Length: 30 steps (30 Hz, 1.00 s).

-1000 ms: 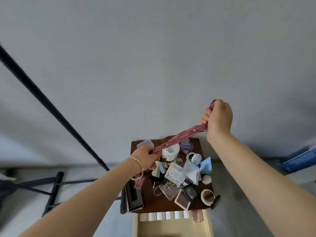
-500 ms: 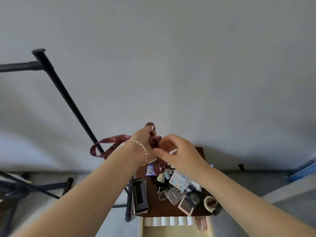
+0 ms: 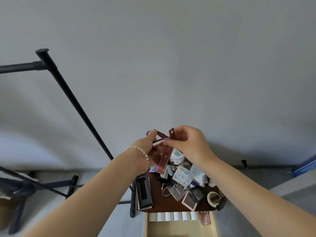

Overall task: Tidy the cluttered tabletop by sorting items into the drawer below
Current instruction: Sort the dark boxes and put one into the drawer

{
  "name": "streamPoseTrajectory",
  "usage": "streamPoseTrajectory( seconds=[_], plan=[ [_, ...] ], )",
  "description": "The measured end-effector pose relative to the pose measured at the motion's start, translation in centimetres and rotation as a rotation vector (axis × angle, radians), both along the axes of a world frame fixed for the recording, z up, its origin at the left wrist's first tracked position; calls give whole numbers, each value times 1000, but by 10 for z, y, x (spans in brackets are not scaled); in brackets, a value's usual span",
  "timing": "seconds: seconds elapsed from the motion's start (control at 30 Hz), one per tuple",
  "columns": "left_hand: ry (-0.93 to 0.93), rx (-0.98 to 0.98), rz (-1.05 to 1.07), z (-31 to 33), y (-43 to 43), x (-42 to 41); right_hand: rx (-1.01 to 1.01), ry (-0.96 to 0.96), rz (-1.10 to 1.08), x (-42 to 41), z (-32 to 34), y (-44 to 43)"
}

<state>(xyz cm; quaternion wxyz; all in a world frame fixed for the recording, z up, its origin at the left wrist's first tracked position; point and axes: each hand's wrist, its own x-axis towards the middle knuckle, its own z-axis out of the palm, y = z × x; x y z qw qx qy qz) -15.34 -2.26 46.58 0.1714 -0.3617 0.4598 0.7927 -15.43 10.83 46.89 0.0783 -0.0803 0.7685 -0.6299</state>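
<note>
Both hands are pinching the maroon ribbon (image 3: pixel 165 155) above the table (image 3: pixel 171 205): left hand (image 3: pixel 148 144) and right hand (image 3: pixel 185 142) close together, its loose tail hanging straight down beneath them toward the open drawer (image 3: pixel 179 227), nearer the person.

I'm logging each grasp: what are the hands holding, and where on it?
Both hands, left hand and right hand, pinch the dark red ribbon near its gathered upper folds; its tail hangs free.
</note>
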Motion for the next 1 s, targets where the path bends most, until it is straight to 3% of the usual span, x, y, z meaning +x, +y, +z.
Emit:
streamPoseTrajectory(
  seconds=[0.13, 0.23, 0.3, 0.33, 0.43, 0.5, 0.6, 0.8, 1.0],
  plan=[
    [-81, -284, -156, -22, -17, 6, -227, 35, -191, -8, 11, 15],
    [-145, -824, -349, -34, -24, 13, -223, 102, -156, -15, 16, 23],
    [0, -1129, -373, -31, -25, 13, -84, 190, -109, -17, 15, 24],
    [185, -1116, -340, -22, -23, 12, 9, 237, -98, -17, 13, 23],
    [659, -756, -321, 10, -9, 12, 218, 300, -25, -16, 5, 18],
    [814, -819, -408, 19, -3, 11, 221, 239, 84, -14, 1, 14],
    [846, -992, -390, 21, 4, 9, 175, 145, 158, -11, -5, 11],
    [789, -758, -291, 25, 4, 4, -173, -278, 391, -4, -7, 26],
    [816, -748, -287, 32, 7, 1, -111, -276, 378, -2, -8, 26]
  ],
)
